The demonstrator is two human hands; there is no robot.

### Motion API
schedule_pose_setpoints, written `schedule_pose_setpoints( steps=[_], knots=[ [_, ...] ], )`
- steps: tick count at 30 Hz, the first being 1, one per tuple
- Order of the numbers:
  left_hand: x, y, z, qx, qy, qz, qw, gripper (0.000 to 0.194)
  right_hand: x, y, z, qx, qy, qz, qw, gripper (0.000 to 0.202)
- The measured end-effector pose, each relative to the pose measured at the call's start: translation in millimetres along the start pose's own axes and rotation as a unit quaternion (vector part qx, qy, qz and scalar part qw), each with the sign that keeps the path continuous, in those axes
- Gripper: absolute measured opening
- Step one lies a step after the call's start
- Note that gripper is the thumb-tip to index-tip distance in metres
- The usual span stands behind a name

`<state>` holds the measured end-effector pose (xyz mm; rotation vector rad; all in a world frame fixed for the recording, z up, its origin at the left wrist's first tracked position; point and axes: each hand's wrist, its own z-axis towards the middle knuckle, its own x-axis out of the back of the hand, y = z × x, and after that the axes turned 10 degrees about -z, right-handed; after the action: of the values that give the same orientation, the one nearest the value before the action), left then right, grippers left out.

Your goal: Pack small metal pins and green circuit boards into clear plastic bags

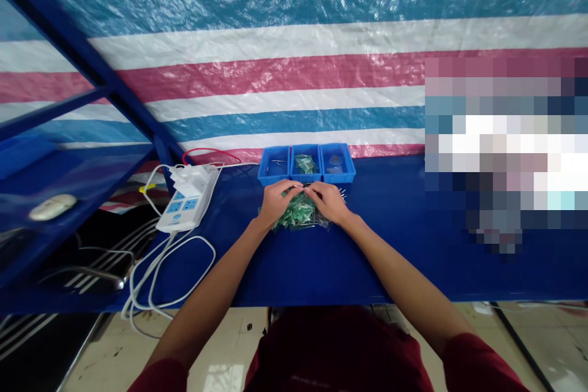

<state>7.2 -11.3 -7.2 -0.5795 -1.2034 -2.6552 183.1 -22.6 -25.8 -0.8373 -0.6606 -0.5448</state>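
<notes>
My left hand (276, 201) and my right hand (329, 202) meet fingertip to fingertip over a mixed pile on the blue table. Both have thumb and fingers pinched together; a small thing may be between them, but it is too tiny to make out. Beneath them lie green, shiny small packets (297, 213), with thin metal pieces and darker clear packets partly hidden under my right hand. Just behind the hands stand three joined blue bins: the left bin (267, 179) has a few thin metal pieces, the middle one green packets (305, 163), the right one small clear packets (335, 165).
A white power strip (177, 214) with plugged-in adapters and looping white cables (158, 303) lies to the left. A blue metal frame (124, 111) rises there, with a white mouse (52, 207) on its shelf. Striped sheeting (285, 76) hangs behind. The right side is pixelated.
</notes>
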Motion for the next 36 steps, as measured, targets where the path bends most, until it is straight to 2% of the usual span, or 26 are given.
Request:
schedule_pose_setpoints(
  steps=[5,9,12,15,18,22,25,30,33,36],
  knots=[
    [-1.0,6,0,0.085,0.007,-0.093,0.992,0.024,1,0,1,-0.019,0.001,-0.019,1.000,0.041],
    [-0.5,4,1,0.096,0.021,-0.135,0.986,0.027,2,1,1,-0.039,0.022,-0.037,0.998,0.043],
    [1.2,0,1,0.071,0.009,-0.091,0.993,0.029,3,2,0,-0.055,0.040,-0.048,0.997,0.044],
    [2.3,-3,2,0.008,-0.019,-0.012,1.000,0.029,3,3,0,-0.068,0.045,-0.050,0.995,0.044],
    [2.2,-5,2,-0.047,-0.017,0.013,0.999,0.025,3,3,0,-0.074,0.053,-0.045,0.995,0.044],
    [2.4,-6,3,-0.052,0.005,0.018,0.998,0.022,3,2,0,-0.073,0.066,-0.037,0.994,0.043],
    [2.2,-6,3,-0.049,-0.004,0.019,0.999,0.024,4,2,0,-0.066,0.080,-0.026,0.994,0.040],
    [-1.2,-7,0,-0.010,-0.002,-0.019,1.000,0.024,4,0,-1,-0.058,0.082,-0.011,0.995,0.034],
    [-3.4,-7,-1,0.025,0.019,-0.073,0.997,0.020,3,-1,-1,-0.030,0.063,0.011,0.997,0.027],
    [-4.3,-4,-1,0.057,0.005,-0.133,0.989,0.019,1,-2,-1,-0.016,0.052,0.024,0.998,0.022]
  ],
)
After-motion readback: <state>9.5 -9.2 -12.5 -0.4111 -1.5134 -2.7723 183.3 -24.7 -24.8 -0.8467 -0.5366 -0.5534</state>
